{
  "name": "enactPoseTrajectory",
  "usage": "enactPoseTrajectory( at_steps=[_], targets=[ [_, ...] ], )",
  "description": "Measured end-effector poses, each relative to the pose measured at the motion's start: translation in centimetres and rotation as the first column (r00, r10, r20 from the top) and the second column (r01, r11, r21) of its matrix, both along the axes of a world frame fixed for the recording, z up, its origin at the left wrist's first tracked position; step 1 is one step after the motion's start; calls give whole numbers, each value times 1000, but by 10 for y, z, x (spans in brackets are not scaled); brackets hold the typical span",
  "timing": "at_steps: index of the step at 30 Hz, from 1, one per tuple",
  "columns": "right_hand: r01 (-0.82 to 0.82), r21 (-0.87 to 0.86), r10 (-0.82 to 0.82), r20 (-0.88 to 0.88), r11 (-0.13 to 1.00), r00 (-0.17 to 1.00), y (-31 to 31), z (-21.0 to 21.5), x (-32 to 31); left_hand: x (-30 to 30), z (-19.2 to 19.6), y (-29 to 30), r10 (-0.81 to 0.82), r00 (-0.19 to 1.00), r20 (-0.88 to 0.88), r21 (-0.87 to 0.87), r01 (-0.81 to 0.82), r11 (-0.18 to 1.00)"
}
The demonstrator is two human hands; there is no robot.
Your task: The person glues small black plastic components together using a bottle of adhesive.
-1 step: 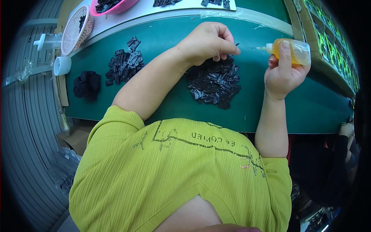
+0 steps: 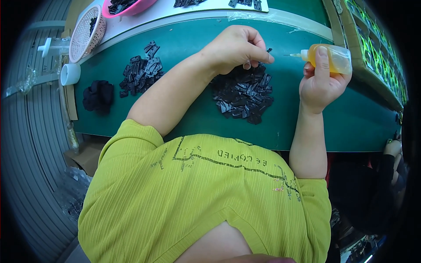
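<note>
My left hand (image 2: 239, 49) is closed in a pinch above the far side of a heap of small flat black plastic pieces (image 2: 245, 96). At its fingertips a bit of a small black plastic piece (image 2: 269, 50) shows; the fingers hide the rest. In my right hand (image 2: 322, 87) is a soft squeeze bottle (image 2: 335, 59) with amber liquid, lying on its side with the thumb along it. Its thin needle tip (image 2: 289, 55) points left toward the pinched piece, a short gap apart from it. Another pile of black pieces (image 2: 142, 72) lies left of my left forearm.
A bunched black cloth (image 2: 98, 96) and a white roll (image 2: 70, 74) are at the table's left. Behind stand a pale pink basket (image 2: 81, 44) and a pink bowl (image 2: 144, 9). A box of green-lit strands (image 2: 372, 57) borders the right. Another person's hand (image 2: 393, 147) shows lower right.
The squeeze bottle in my right hand has shifted very slightly to the left. My left hand is almost still.
</note>
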State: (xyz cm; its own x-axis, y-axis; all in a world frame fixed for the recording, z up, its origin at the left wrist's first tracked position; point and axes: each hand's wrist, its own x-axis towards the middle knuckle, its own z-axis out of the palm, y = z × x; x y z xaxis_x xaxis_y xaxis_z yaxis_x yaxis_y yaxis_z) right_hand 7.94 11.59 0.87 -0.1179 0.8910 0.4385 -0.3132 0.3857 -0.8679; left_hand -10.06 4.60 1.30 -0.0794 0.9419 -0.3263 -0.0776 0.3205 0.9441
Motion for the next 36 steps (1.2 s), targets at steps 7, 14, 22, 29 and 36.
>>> enactPoseTrajectory(
  at_steps=[7, 14, 22, 29, 36],
  targets=[
    [-39, 35, 36, 67, 999, 997, -4, -4, -2, 4, -1, 2, 7, 991, 137, -82, 5, 997],
    [-31, 101, 16, 150, 994, 989, -4, -10, -7, 6, 0, 2, -38, 994, 105, -59, 45, 997],
    [-34, 127, 9, 194, 991, 981, -5, -12, -8, 8, 2, 3, -57, 995, 79, -65, 62, 996],
    [-54, 113, 30, 209, 992, 977, -7, -12, -12, 6, 0, 1, -55, 993, 102, -57, 61, 997],
    [-41, 5, 39, 160, 999, 986, 2, -8, 1, 5, 1, 2, -54, 993, 104, -63, 60, 996]
  ],
)
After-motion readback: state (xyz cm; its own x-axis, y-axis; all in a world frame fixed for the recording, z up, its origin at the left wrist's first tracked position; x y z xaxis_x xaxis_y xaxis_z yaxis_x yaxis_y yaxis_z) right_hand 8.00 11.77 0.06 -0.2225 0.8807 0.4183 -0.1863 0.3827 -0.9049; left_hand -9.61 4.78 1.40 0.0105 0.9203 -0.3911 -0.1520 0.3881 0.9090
